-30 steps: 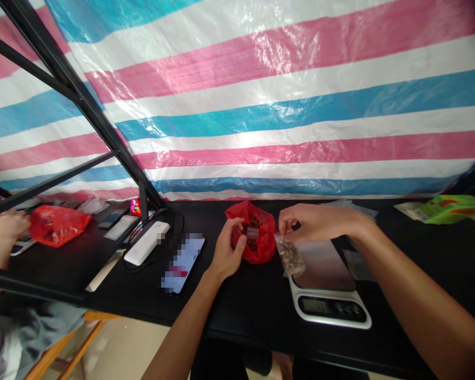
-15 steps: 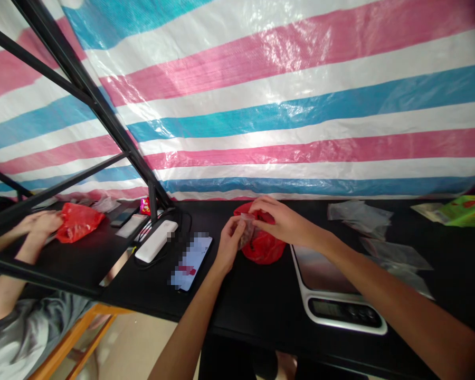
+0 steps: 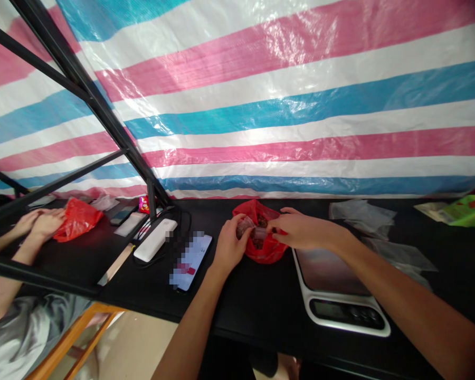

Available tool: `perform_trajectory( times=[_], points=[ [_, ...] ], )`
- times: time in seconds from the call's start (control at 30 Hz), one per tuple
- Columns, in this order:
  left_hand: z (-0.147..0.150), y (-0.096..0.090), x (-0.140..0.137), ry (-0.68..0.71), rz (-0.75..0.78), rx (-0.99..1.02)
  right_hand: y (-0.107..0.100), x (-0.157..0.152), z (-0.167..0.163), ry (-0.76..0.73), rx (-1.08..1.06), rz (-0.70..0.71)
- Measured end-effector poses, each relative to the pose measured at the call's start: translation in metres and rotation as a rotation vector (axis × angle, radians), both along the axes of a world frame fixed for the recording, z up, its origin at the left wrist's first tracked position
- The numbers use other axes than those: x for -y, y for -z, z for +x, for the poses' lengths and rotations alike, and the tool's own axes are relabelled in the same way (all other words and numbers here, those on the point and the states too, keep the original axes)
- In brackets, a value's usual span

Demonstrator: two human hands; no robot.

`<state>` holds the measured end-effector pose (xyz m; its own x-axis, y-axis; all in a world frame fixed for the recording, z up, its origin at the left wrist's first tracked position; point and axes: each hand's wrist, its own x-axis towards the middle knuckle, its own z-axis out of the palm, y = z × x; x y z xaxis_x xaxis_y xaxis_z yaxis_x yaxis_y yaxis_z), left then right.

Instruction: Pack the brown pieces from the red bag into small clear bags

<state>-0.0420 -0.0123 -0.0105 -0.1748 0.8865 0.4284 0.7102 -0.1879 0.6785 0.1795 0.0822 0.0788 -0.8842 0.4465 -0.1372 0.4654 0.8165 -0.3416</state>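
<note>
A red plastic bag [image 3: 266, 254] sits open on the black table, with small brown pieces [image 3: 258, 243] inside. Over its mouth, my left hand [image 3: 230, 244] grips a small clear zip bag [image 3: 245, 226] that has some brown contents. The clear bag lies tilted, its open end toward the right. My right hand [image 3: 301, 228] has its fingertips closed at that end; the exact grip is partly hidden. Just right of the red bag is a white kitchen scale [image 3: 332, 272], partly under my right forearm.
Empty clear bags [image 3: 362, 217] lie to the right, near a green packet [image 3: 465, 211]. On the left are a phone [image 3: 192, 261], a white power strip [image 3: 156, 240] and a black metal frame [image 3: 121, 140]. Beyond it, another person's hands [image 3: 43, 221] are beside a red bag [image 3: 79, 219].
Both hands have lowered the clear bag from upright to tilted over the red bag's mouth. My right hand has moved right and down, and the brown pieces inside the red bag now show.
</note>
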Motion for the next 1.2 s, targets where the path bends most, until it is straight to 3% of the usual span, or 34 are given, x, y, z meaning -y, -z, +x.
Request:
perform_trajectory(
  times=[0.1,0.2,0.33,0.43,0.87,1.2],
  points=[
    [-0.006,0.001,0.000,-0.015,0.015,-0.100,0.003,0.001,-0.003,-0.024,-0.033,0.046],
    [-0.008,0.002,0.001,0.059,0.004,-0.096,0.009,0.004,-0.009,-0.056,-0.089,0.108],
    [-0.005,0.001,0.004,0.163,-0.019,-0.093,0.016,0.009,-0.017,0.005,0.017,0.267],
    [-0.004,0.001,0.005,0.149,-0.034,-0.093,0.019,0.010,-0.020,0.050,0.079,0.321],
    [-0.004,-0.012,0.006,0.035,-0.092,-0.202,0.015,0.014,-0.021,0.112,0.142,0.341],
    [-0.006,-0.006,0.005,0.088,-0.034,-0.191,0.006,0.018,-0.015,0.123,0.175,0.289]
  ],
)
